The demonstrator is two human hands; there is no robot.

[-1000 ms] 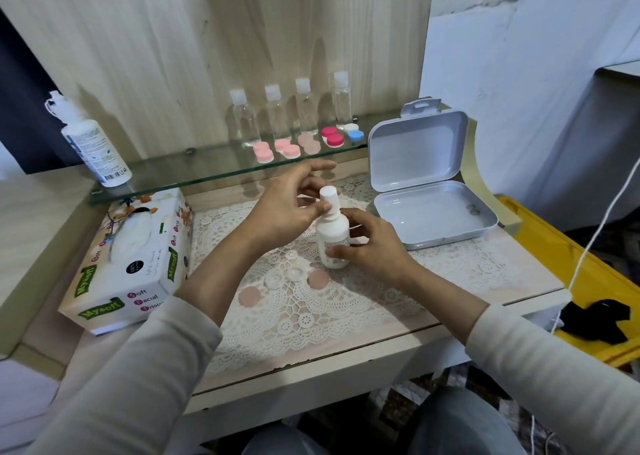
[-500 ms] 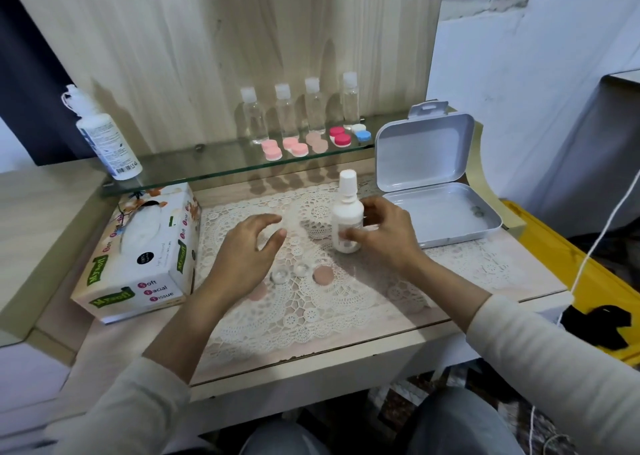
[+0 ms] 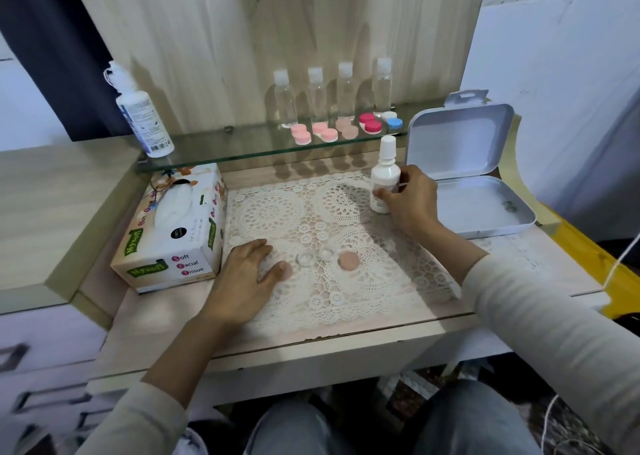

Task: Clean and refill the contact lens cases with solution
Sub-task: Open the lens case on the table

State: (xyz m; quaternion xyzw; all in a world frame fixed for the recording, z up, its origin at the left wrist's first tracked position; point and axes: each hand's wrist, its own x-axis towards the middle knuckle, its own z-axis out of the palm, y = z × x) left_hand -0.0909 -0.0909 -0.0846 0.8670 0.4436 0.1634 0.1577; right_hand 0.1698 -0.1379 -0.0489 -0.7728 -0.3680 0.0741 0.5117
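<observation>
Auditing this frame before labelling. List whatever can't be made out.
Head view only:
- The clear lens case wells: too small and transparent to tell whether they hold solution.
- The pink cap: partly covered by the left hand's thumb.
- The small white bottle's label: hidden by the right hand's grip.
- The small items in the white tin: too small to identify.

You're seeing a tissue box (image 3: 169, 227) sitting at 9 o'clock of the lace mat (image 3: 363, 281), open white tin (image 3: 467, 208) lying at 3 o'clock.
</observation>
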